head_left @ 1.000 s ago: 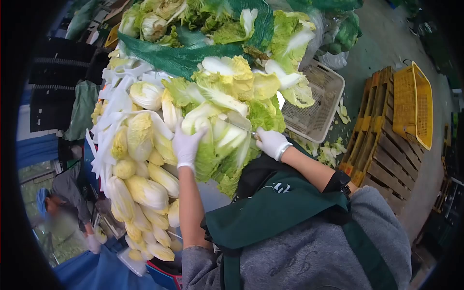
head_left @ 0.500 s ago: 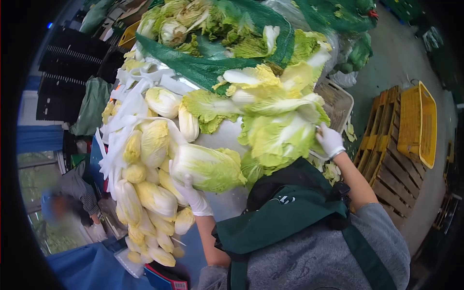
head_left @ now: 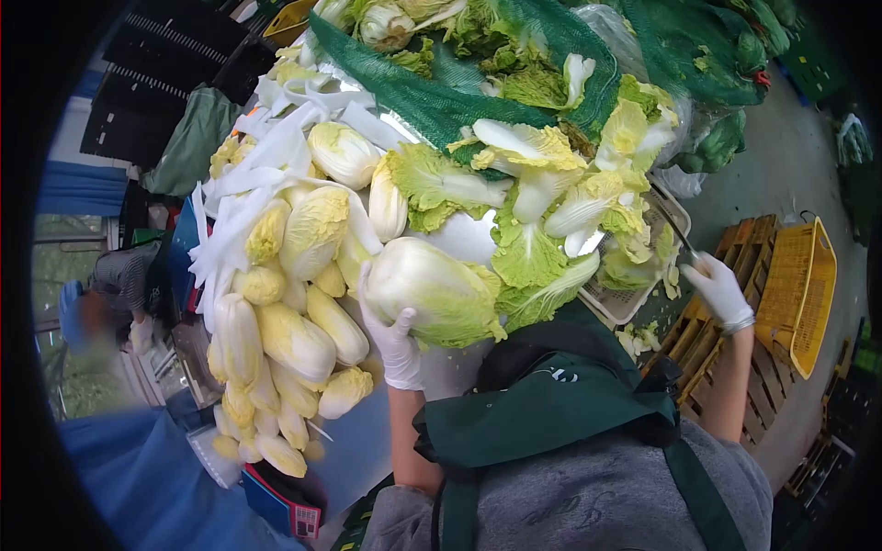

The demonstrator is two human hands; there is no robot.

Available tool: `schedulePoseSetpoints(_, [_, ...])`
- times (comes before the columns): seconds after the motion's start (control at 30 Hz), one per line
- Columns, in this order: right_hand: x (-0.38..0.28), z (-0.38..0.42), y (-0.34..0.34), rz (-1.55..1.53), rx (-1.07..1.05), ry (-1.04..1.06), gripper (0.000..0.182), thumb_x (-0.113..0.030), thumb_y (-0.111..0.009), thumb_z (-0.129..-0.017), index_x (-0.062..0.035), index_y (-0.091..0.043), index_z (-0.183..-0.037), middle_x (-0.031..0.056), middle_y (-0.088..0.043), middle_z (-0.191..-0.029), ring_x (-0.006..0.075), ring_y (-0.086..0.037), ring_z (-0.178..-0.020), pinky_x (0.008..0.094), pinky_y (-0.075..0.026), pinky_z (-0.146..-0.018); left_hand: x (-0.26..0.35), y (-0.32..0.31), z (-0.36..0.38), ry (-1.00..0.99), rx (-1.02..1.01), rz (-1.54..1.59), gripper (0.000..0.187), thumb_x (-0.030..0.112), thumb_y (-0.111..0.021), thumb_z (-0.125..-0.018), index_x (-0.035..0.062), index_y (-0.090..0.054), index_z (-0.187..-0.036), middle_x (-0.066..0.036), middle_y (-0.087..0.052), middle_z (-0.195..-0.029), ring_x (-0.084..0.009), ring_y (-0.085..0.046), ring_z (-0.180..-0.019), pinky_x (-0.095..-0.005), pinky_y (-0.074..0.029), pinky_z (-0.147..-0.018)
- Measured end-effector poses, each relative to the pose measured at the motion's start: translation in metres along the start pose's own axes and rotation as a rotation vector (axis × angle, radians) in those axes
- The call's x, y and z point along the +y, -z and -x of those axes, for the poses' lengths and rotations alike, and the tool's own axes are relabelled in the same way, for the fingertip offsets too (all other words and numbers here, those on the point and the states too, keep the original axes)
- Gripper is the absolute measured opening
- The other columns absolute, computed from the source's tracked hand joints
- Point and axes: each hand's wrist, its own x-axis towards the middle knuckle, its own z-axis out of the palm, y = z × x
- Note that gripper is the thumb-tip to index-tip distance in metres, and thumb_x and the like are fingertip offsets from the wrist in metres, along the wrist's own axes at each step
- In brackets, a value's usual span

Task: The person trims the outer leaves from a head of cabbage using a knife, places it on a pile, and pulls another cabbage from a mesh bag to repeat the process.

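Note:
A large napa cabbage (head_left: 432, 286) lies on its side at the near edge of the table. My left hand (head_left: 393, 335), in a white glove, grips its pale end from the left and below. My right hand (head_left: 717, 289), also gloved, is off to the right beyond the crate, closed around a knife (head_left: 678, 230) whose dark, thin blade points up and left. Loose cabbage leaves (head_left: 533, 253) are spread between the cabbage and the crate. Left of my left hand is a pile of trimmed yellow-white cabbages (head_left: 296, 342).
White foam sheets (head_left: 243, 211) surround the pile. Green netting (head_left: 413, 101) holds more cabbage at the back. A pale crate (head_left: 614, 303) with leaves stands right, near a wooden pallet (head_left: 749, 243) and yellow crate (head_left: 804, 303). Another person (head_left: 119, 285) works at far left.
My right hand has left the outer leaves and swung right, and the knife now shows in it. Leaves have shifted toward the crate. The cabbage under my left hand has turned slightly.

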Motion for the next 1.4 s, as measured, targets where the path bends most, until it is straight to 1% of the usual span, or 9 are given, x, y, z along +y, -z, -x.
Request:
schedulePoseSetpoints(0.17, [-0.089,-0.018,-0.129,-0.505,-0.237,0.516,0.066,-0.020,-0.082,-0.067,-0.0009,-0.046,-0.119,0.0071,-0.053,-0.114,0.0164,-0.051,-0.102,0.0301,-0.045,-0.085,0.002,-0.027,-0.002,-0.023,-0.224,-0.065,0.110,0.030,-0.089,-0.053,-0.0013,-0.028,-0.139,-0.015,-0.042,-0.132,-0.0251,-0.045,-0.120,-0.0371,-0.038,-0.102])
schedulePoseSetpoints(0.33, [-0.128,-0.026,-0.173,-0.542,-0.356,0.670,0.073,-0.024,-0.089,-0.057,-0.0041,-0.046,-0.113,0.0064,-0.051,-0.112,0.0155,-0.048,-0.107,0.0308,-0.039,-0.095,0.005,-0.043,0.001,0.070,-0.377,-0.038,0.111,0.027,-0.092,-0.050,-0.0038,-0.030,-0.137,-0.016,-0.043,-0.131,-0.0243,-0.045,-0.121,-0.0366,-0.039,-0.102])
schedulePoseSetpoints(0.43, [-0.124,-0.029,-0.170,-0.625,-0.450,0.603,0.068,-0.022,-0.089,-0.058,-0.0054,-0.044,-0.106,0.0070,-0.051,-0.112,0.0161,-0.047,-0.111,0.0320,-0.038,-0.097,0.009,-0.043,-0.002,0.165,-0.450,-0.056,0.110,0.028,-0.092,-0.050,-0.0048,-0.031,-0.136,-0.015,-0.046,-0.129,-0.0239,-0.047,-0.119,-0.0365,-0.039,-0.102])
schedulePoseSetpoints(0.53, [-0.112,-0.035,-0.179,-0.854,-0.479,0.589,0.084,-0.028,-0.086,-0.062,-0.0001,-0.040,-0.126,0.0096,-0.052,-0.116,0.0180,-0.048,-0.112,0.0319,-0.038,-0.098,-0.006,-0.041,-0.007,0.157,-0.491,-0.068,0.107,0.028,-0.091,-0.052,-0.0046,-0.032,-0.136,-0.014,-0.048,-0.128,-0.0235,-0.048,-0.118,-0.0361,-0.039,-0.101])
schedulePoseSetpoints(0.63, [-0.112,-0.032,-0.177,-0.906,-0.449,0.555,0.063,-0.017,-0.087,-0.061,-0.0055,-0.042,-0.104,0.0070,-0.051,-0.109,0.0188,-0.047,-0.115,0.0339,-0.038,-0.098,-0.014,-0.043,-0.009,0.177,-0.499,-0.049,0.107,0.028,-0.090,-0.053,-0.0042,-0.031,-0.136,-0.014,-0.048,-0.128,-0.0233,-0.048,-0.118,-0.0361,-0.039,-0.101])
schedulePoseSetpoints(0.93, [-0.111,-0.013,-0.184,-0.509,-0.095,0.551,0.067,-0.026,-0.087,-0.062,-0.0023,-0.048,-0.111,0.0057,-0.052,-0.102,0.0171,-0.051,-0.102,0.0310,-0.041,-0.090,-0.032,-0.053,0.001,0.045,-0.433,-0.178,0.111,0.020,-0.088,-0.058,0.0017,-0.019,-0.142,-0.015,-0.039,-0.133,-0.0240,-0.045,-0.120,-0.0366,-0.040,-0.101])
schedulePoseSetpoints(1.03, [-0.105,-0.019,-0.192,-0.498,-0.159,0.615,0.067,-0.032,-0.086,-0.061,-0.0025,-0.051,-0.110,0.0055,-0.053,-0.103,0.0158,-0.050,-0.095,0.0317,-0.042,-0.087,-0.047,-0.047,0.000,0.133,-0.342,-0.037,0.107,0.015,-0.086,-0.059,0.0034,-0.020,-0.141,-0.013,-0.040,-0.131,-0.0242,-0.046,-0.118,-0.0367,-0.040,-0.100])
schedulePoseSetpoints(1.2, [-0.091,-0.040,-0.194,-0.472,-0.463,0.620,0.094,-0.030,-0.082,-0.066,-0.0012,-0.028,-0.138,0.0191,-0.046,-0.129,0.0280,-0.045,-0.122,0.0343,-0.034,-0.103,-0.050,-0.045,0.000,0.073,-0.316,-0.080,0.104,0.017,-0.085,-0.058,0.0052,-0.022,-0.140,-0.013,-0.042,-0.128,-0.0244,-0.047,-0.116,-0.0366,-0.041,-0.099])
schedulePoseSetpoints(1.4, [-0.091,-0.053,-0.172,-0.425,-0.567,0.587,0.078,-0.025,-0.077,-0.069,0.0001,-0.035,-0.130,0.0125,-0.050,-0.120,0.0198,-0.046,-0.114,0.0326,-0.037,-0.099,-0.046,-0.048,-0.002,0.078,-0.339,-0.069,0.107,0.023,-0.087,-0.056,0.0047,-0.023,-0.140,-0.013,-0.044,-0.127,-0.0245,-0.047,-0.116,-0.0365,-0.041,-0.099])
